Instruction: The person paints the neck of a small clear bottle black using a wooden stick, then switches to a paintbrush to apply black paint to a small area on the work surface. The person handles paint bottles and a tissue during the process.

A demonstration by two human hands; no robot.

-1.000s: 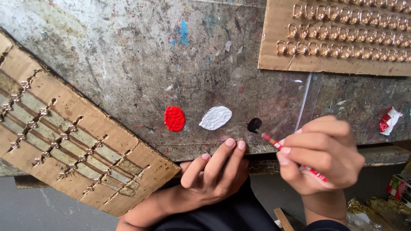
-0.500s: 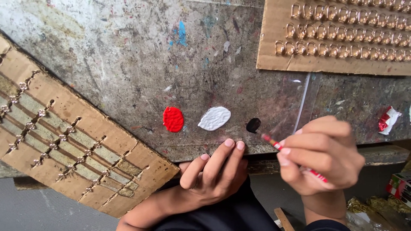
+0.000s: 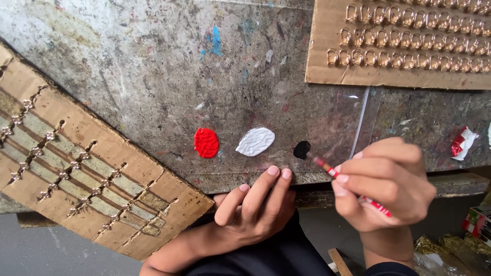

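My right hand (image 3: 388, 186) grips a thin red-and-white striped brush (image 3: 337, 176). Its tip points at a small black paint blob (image 3: 302, 149) on the worn grey tabletop (image 3: 153, 82). Left of the black blob lie a white paint blob (image 3: 255, 141) and a red paint blob (image 3: 206, 142). My left hand (image 3: 255, 207) rests palm-up at the table's near edge, below the white blob, fingers loosely curled, with a small ring-like piece between them that is hard to make out.
A cardboard sheet (image 3: 92, 163) with slits holding rows of small metal rings overhangs the table at left. A second cardboard sheet (image 3: 404, 46) with rows of gold rings lies at top right. A clear plastic sheet (image 3: 353, 120) covers the paint area. A red-and-white wrapper (image 3: 463, 141) lies at right.
Nothing has clearly moved; the brush tip stays by the black blob and the left hand stays at the table edge.
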